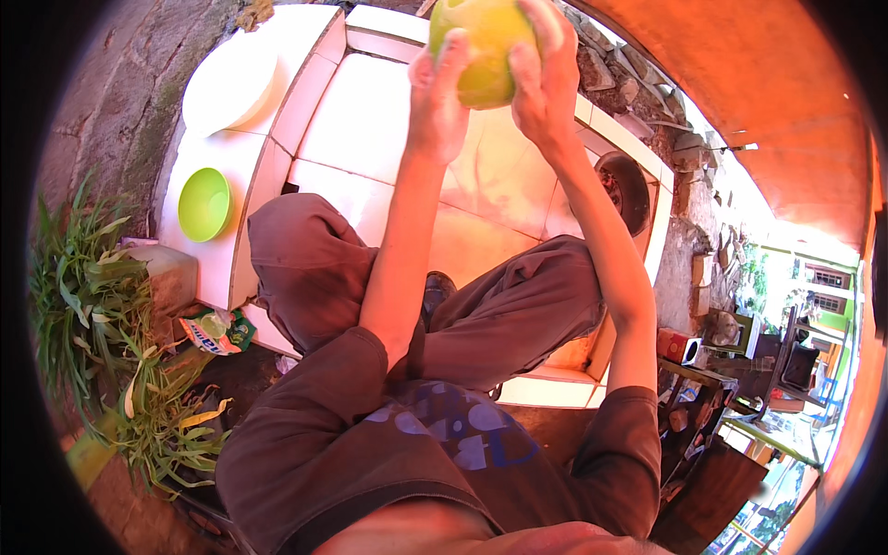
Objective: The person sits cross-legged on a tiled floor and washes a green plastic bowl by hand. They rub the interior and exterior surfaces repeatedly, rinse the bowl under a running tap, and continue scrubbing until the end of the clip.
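A large round yellow-green fruit [489, 59], its kind not certain, is held up between both hands at the top edge of the view, where its upper part is cut off. My left hand [444, 97] grips its left side with the thumb on the surface facing me. On its right side, my right hand [548, 76] presses with thumb and fingers. The fruit is above a white-tiled basin [388, 118] and past my bent knees. Outside the basin's left wall, a light green bowl [205, 205] sits on the tiled ledge.
A white basin or tub [232, 83] stands on the ledge beyond the bowl. At the tiled basin's right side is a dark round pan [624, 194]. Leafy plants [90, 291] and a printed plastic packet [218, 329] lie left. A stone wall [680, 159] runs along the right.
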### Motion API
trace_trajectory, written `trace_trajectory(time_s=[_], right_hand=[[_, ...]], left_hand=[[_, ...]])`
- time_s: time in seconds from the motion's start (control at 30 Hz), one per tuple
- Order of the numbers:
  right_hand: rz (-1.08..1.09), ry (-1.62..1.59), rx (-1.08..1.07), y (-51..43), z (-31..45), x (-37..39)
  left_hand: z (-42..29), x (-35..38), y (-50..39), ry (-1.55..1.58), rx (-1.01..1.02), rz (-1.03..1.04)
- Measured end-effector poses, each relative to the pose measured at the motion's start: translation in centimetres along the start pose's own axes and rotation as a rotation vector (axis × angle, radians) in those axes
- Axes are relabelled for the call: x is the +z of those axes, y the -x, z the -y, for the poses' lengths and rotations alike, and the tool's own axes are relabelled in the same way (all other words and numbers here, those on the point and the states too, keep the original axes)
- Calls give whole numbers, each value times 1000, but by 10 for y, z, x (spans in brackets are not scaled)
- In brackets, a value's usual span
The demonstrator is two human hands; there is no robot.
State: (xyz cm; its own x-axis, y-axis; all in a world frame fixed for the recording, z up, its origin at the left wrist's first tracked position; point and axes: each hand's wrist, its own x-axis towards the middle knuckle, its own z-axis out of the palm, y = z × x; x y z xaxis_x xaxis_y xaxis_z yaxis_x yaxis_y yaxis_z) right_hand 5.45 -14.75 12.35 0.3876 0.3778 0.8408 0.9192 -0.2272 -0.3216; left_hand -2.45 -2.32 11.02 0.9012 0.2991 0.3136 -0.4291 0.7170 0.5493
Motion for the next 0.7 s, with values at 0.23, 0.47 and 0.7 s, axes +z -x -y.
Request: trace_trajectory(time_s=[0.23,0.47,0.7], right_hand=[[121,144,-239,-31,30,-18],[-58,-746,904,-13,10,-12],[-230,-1030,1132,-1,1,-2]], left_hand=[[-9,-2,-2,-292,60,22],[-11,-7,0,-454,145,20],[13,-26,-10,-266,195,-358]])
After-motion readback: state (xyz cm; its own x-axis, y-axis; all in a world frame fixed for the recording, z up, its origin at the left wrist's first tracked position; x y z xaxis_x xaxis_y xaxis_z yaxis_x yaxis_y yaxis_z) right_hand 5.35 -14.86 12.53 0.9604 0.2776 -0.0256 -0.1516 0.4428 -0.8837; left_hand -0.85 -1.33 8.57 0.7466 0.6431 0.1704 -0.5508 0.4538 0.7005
